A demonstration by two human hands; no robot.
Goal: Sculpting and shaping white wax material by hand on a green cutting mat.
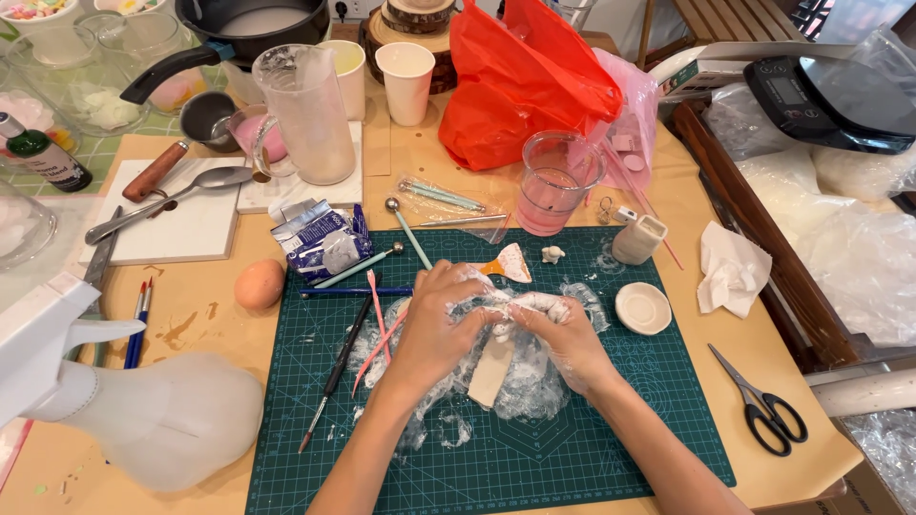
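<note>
Kneading white clay (503,329) at the green cutting mat's (611,448) centre, we close our left hand (434,329), then our right hand (563,334), around it; still a shapeless lump on crumpled plastic wrap (534,381), modelling tools (382,319) unused left.

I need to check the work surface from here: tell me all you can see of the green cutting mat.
The mat is dark green, rectangular, printed with a pale grid and angle lines, and looks rubbery. It lies flat on the tan table, smeared with white bits. Crumpled clear plastic sits mid-mat under both hands, left hand and right hand. Modelling tools, a small white dish and a white cup also rest on it.
</note>
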